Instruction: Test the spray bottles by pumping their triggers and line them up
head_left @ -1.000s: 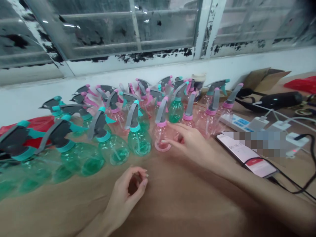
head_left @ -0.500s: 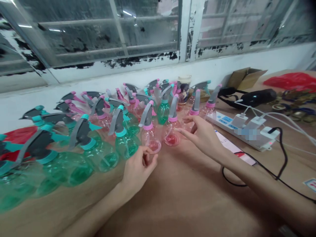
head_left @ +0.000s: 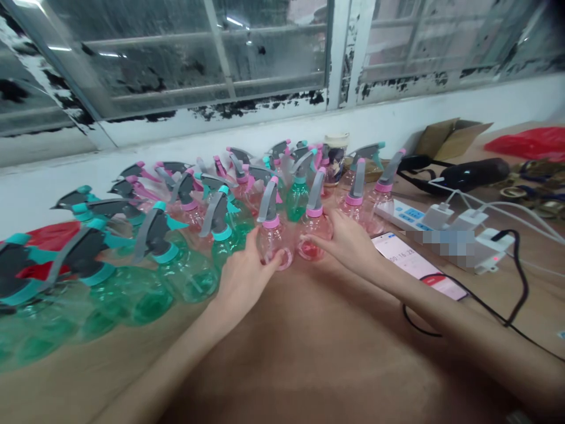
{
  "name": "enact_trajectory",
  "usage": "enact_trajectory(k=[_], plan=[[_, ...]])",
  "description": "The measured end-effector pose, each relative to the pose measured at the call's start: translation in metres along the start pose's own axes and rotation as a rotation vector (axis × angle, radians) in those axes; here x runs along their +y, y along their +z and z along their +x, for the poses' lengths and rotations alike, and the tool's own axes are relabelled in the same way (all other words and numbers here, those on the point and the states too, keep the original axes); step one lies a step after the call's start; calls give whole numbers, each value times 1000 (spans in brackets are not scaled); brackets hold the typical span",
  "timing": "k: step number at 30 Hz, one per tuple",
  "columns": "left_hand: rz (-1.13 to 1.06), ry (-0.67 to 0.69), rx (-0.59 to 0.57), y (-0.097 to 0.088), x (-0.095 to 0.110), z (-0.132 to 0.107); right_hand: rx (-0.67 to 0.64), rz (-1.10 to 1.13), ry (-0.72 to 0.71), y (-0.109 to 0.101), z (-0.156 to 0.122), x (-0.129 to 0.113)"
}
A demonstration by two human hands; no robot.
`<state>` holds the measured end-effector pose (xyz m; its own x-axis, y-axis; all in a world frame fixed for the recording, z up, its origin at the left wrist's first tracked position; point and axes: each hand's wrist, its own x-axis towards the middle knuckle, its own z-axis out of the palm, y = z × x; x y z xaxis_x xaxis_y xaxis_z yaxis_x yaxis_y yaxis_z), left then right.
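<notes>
Nearest: bare brown tabletop [head_left: 318,330], both forearms reaching in over it. Left hand [head_left: 242,274] curls round a clear pink, round-bellied plastic spray bottle with a pink collar and grey trigger head [head_left: 271,240], thumb in front, fingers at its left side; reads as a grasp. Right hand [head_left: 353,244] takes the same sort of hold on a second clear pink plastic spray bottle [head_left: 309,228], just beside the first. Both stand upright at the front of the group, bases apparently on the table. As for progress, the bottles whose tops show all wear trigger heads (whether screwed tight, I cannot tell); no loose head is made out, so what remains looks like placing rather than fitting. Room to move lies on the near side, between the forearms. Left is tight: translucent green plastic spray bottles with turquoise collars [head_left: 188,280] crowd that flank. Right, a flat phone with a lit screen [head_left: 410,259] and a thin black cable [head_left: 489,309] hem the forearm, a white power strip [head_left: 410,215] beyond. Behind, more bottles pack toward the white wall [head_left: 388,121], which bounds the far side.
</notes>
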<state>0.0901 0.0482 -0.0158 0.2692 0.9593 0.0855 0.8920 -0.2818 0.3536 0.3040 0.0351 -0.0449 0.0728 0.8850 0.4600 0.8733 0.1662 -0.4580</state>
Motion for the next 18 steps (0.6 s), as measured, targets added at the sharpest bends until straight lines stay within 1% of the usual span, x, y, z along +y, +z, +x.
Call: enact_trajectory(k=[4,7,10,14,18], plan=[[7,10,18,1,-2,0,-6,-5,7,-4,-3,-3],[21,16,10,2,-2,0,-10,-28,15,-9,-6,-5],[24,32,6,2,-3,0,-43,-56,35,-15,-12,-7],[37,35,-38,2,-3,-1,-57,-67,22,-20,-26,-9],[25,21,-62,-4,-1,-7,-55,-50,25,-24,-43,-12]])
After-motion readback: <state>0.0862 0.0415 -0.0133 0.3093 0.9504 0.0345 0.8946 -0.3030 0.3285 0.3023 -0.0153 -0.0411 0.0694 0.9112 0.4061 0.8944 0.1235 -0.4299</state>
